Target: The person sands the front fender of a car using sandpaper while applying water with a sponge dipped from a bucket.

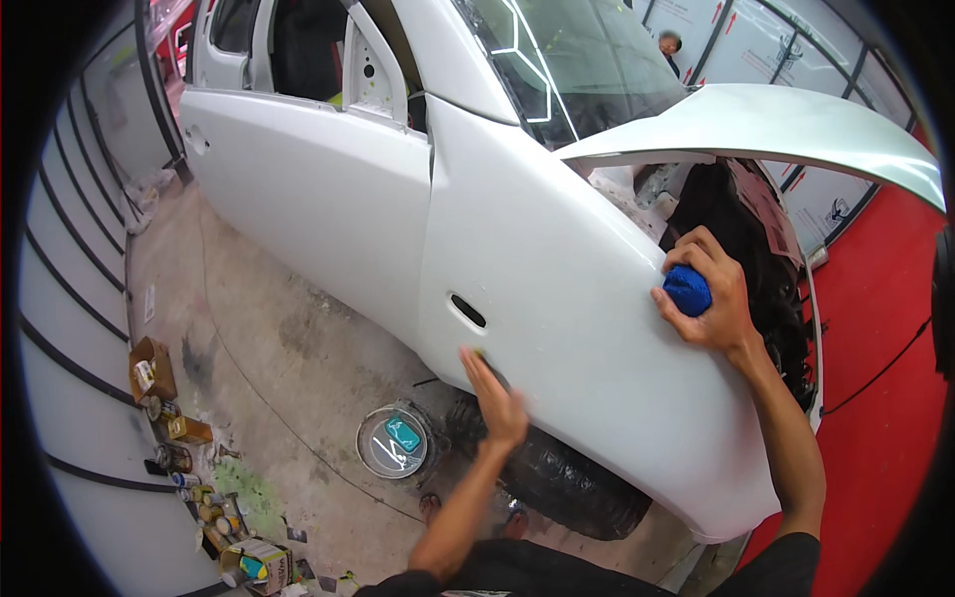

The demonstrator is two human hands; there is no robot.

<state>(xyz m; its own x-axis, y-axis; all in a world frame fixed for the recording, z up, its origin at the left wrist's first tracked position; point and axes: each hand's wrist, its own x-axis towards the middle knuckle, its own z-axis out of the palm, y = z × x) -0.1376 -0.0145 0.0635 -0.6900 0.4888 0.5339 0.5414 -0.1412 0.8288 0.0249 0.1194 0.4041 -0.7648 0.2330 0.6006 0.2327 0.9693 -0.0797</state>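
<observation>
My right hand [711,298] grips a bunched blue cloth [686,289] at the top edge of the white car's front fender [587,378], by the open engine bay. My left hand [492,398] lies lower on the fender, blurred, fingers together on a thin dark pad [492,366] with a yellowish edge, mostly hidden beneath them. It is just below the dark oval opening [468,310]. A metal bucket [373,448] with a teal sponge [403,433] in it stands on the floor below, beside the wrapped front wheel [567,493].
The car door [298,209] extends left, the raised hood [796,129] right. Cans [214,512] and cardboard boxes [149,370] line the left wall. A thin hose or cable [269,393] crosses the floor. A person [669,50] is at the back, beyond the car.
</observation>
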